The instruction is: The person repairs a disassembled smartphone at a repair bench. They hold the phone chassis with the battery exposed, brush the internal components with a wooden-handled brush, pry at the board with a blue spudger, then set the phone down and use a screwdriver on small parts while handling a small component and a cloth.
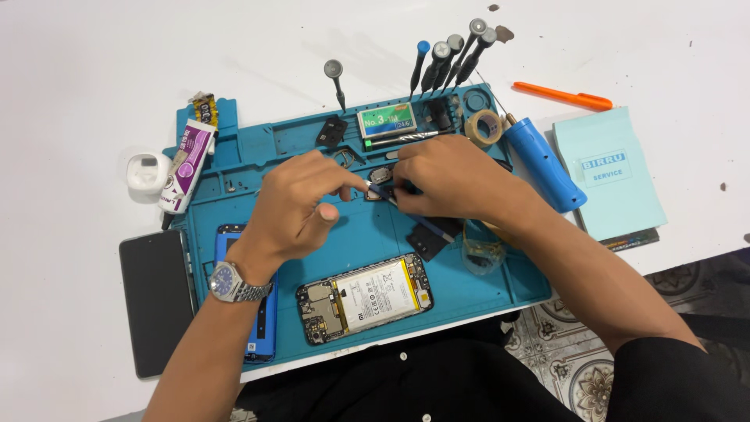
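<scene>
My left hand pinches a small dark part against the blue repair mat. A wristwatch sits on that wrist. My right hand grips a thin blue-handled tool whose tip meets the same small part. Both hands are close together over the mat's middle. An opened phone, its battery and board showing, lies near the mat's front edge. The part itself is mostly hidden by my fingers.
Several screwdrivers stand at the mat's back edge. A blue electric driver, tape roll, pale blue booklet, orange pry tool, glue tube, black phone panel and blue-framed screen lie around.
</scene>
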